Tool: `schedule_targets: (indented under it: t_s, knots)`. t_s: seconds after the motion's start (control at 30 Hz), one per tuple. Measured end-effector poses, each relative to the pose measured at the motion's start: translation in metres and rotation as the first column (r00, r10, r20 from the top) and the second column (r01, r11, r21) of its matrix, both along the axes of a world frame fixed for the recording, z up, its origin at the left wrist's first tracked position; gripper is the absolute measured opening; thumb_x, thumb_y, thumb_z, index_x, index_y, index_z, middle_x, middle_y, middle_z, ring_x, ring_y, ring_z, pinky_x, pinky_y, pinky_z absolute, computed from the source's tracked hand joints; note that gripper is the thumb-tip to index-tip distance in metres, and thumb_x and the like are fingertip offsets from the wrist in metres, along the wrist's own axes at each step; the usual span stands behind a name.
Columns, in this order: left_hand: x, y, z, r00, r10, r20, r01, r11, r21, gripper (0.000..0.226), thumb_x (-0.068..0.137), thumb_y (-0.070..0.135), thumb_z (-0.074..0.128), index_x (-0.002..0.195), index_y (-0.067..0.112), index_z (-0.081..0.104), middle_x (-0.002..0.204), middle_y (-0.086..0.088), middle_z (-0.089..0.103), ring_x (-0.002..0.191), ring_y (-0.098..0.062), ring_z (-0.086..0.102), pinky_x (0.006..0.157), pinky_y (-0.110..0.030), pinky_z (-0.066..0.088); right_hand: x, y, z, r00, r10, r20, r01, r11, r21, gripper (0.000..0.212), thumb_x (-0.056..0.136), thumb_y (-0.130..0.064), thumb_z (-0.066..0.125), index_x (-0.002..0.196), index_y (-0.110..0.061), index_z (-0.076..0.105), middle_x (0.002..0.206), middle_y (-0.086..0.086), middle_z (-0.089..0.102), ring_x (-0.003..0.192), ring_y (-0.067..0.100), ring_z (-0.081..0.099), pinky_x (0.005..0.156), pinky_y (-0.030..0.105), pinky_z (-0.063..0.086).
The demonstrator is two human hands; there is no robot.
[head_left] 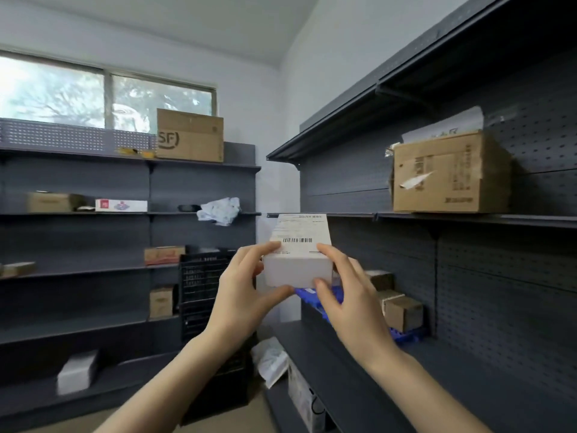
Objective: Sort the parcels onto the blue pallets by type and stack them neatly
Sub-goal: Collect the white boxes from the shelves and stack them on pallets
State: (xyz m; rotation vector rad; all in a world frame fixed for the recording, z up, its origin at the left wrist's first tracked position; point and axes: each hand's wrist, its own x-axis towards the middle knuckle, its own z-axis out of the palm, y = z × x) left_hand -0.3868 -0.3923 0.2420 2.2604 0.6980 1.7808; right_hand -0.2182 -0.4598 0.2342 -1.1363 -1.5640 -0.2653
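Two bare forearms reach up and forward from the near edge, raising a white parcel (298,270) in mid-air at the room's centre. The left hand (242,295) clamps its left end, fingers on top, thumb beneath; the right hand (342,295) grips the right end likewise. A barcode label faces up. Just behind and below, a blue pallet (406,335) sits on the right shelf (452,379), carrying small brown boxes (402,312) toward its far side. The shelf's near stretch lies bare. A large cardboard box (449,175) stands one level higher.
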Motion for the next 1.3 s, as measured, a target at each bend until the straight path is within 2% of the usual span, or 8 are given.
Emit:
schedule_targets:
  t_s: [0.17, 0.37, 0.57, 0.73, 0.83, 0.9, 1.13, 1.3]
  knots:
    - [-0.04, 0.08, -0.031, 0.996, 0.053, -0.073, -0.056, 0.997, -0.044, 0.068, 0.063, 0.018, 0.086, 0.123, 0.033, 0.056, 0.117, 0.018, 0.054, 0.101, 0.0, 0.056, 0.085, -0.012, 0.045, -0.033, 0.088, -0.035, 0.997, 0.074, -0.036, -0.076, 0.994, -0.073, 0.047, 0.094, -0.025, 0.055, 0.135, -0.042, 0.038, 0.128, -0.016, 0.043, 0.11, -0.022, 0.037, 0.081, -0.003, 0.037]
    - [-0.066, 0.178, -0.079, 0.988, 0.118, -0.095, -0.127, 0.987, -0.098, 0.068, 0.064, 0.02, 0.086, 0.123, 0.032, 0.056, 0.116, 0.019, 0.054, 0.101, -0.001, 0.056, 0.084, -0.01, 0.044, -0.053, 0.194, -0.075, 0.99, 0.128, -0.059, -0.137, 0.97, -0.2, 0.047, 0.095, -0.025, 0.054, 0.135, -0.041, 0.038, 0.13, -0.012, 0.043, 0.112, -0.003, 0.044, 0.077, -0.004, 0.037]
    - [-0.071, 0.296, -0.102, 0.978, 0.147, -0.15, -0.163, 0.981, -0.104, 0.067, 0.064, 0.024, 0.086, 0.123, 0.032, 0.056, 0.116, 0.02, 0.053, 0.1, -0.004, 0.056, 0.084, -0.01, 0.044, -0.051, 0.321, -0.105, 0.982, 0.168, -0.09, -0.185, 0.955, -0.231, 0.048, 0.094, -0.026, 0.056, 0.134, -0.045, 0.037, 0.128, -0.015, 0.045, 0.115, -0.012, 0.041, 0.083, 0.002, 0.041]
    - [-0.05, 0.416, -0.09, 0.978, 0.117, -0.173, -0.137, 0.984, -0.109, 0.065, 0.066, 0.022, 0.084, 0.124, 0.032, 0.054, 0.117, 0.02, 0.052, 0.101, -0.004, 0.056, 0.085, -0.016, 0.047, -0.033, 0.438, -0.097, 0.982, 0.149, -0.115, -0.17, 0.965, -0.2, 0.048, 0.094, -0.023, 0.055, 0.133, -0.044, 0.037, 0.125, -0.019, 0.041, 0.11, -0.028, 0.033, 0.079, -0.005, 0.035]
    - [-0.031, 0.485, -0.08, 0.981, 0.074, -0.179, -0.094, 0.99, -0.108, 0.065, 0.069, 0.019, 0.082, 0.126, 0.032, 0.054, 0.118, 0.021, 0.052, 0.103, -0.003, 0.056, 0.086, -0.017, 0.048, -0.014, 0.504, -0.091, 0.986, 0.122, -0.11, -0.142, 0.971, -0.194, 0.049, 0.094, -0.027, 0.054, 0.129, -0.054, 0.032, 0.124, -0.022, 0.04, 0.112, -0.018, 0.039, 0.081, 0.0, 0.037]
    - [-0.018, 0.528, -0.078, 0.983, 0.053, -0.176, -0.072, 0.992, -0.108, 0.062, 0.072, 0.019, 0.08, 0.126, 0.031, 0.054, 0.119, 0.019, 0.053, 0.104, -0.003, 0.056, 0.087, -0.014, 0.047, -0.002, 0.545, -0.089, 0.988, 0.098, -0.117, -0.118, 0.975, -0.185, 0.048, 0.094, -0.027, 0.054, 0.132, -0.05, 0.036, 0.128, -0.02, 0.043, 0.116, -0.01, 0.041, 0.086, 0.003, 0.035]
    - [0.044, 0.668, -0.095, 0.988, -0.044, -0.145, 0.024, 0.99, -0.137, 0.048, 0.081, 0.017, 0.071, 0.124, 0.031, 0.057, 0.119, 0.018, 0.056, 0.103, -0.008, 0.059, 0.086, -0.025, 0.052, 0.056, 0.666, -0.101, 0.993, 0.008, -0.118, -0.033, 0.977, -0.212, 0.046, 0.094, -0.023, 0.056, 0.135, -0.038, 0.042, 0.13, -0.013, 0.047, 0.113, -0.019, 0.039, 0.084, -0.005, 0.03]
    - [0.101, 0.776, -0.11, 0.986, -0.112, -0.126, 0.089, 0.981, -0.174, 0.05, 0.079, 0.02, 0.068, 0.125, 0.034, 0.055, 0.12, 0.019, 0.056, 0.102, -0.007, 0.059, 0.085, -0.025, 0.051, 0.107, 0.761, -0.112, 0.992, -0.058, -0.109, 0.03, 0.968, -0.251, 0.048, 0.094, -0.026, 0.055, 0.129, -0.053, 0.036, 0.126, -0.02, 0.045, 0.115, -0.02, 0.036, 0.086, -0.003, 0.031]
